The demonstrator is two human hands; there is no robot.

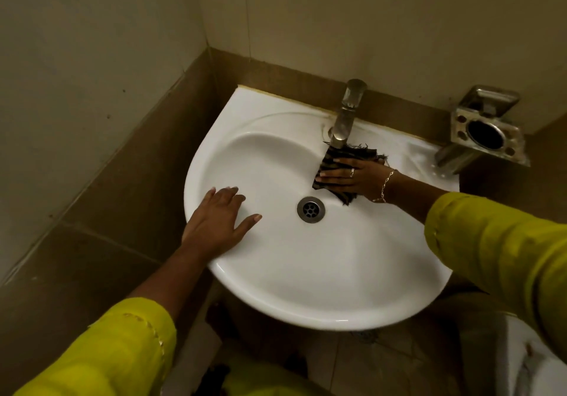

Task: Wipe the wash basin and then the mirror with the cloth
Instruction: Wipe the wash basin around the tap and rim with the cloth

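My yellow-green sleeves fill the bottom corners, the left sleeve (107, 355) closest and the right sleeve (503, 242) coming in from the side. Below me is a white wash basin (306, 279) fixed into a tiled corner.

My left hand (217, 221) rests flat on the basin's left rim, fingers spread and straight, holding nothing. My right hand (352, 178) lies inside the bowl with its fingers stretched out flat, pressing a dark striped cloth (340, 158) against the back slope. The cloth sits just under the spout of the metal tap (345, 119) and just above and to the right of the drain (310, 209). A metal soap holder (484, 129) hangs on the wall at the right.
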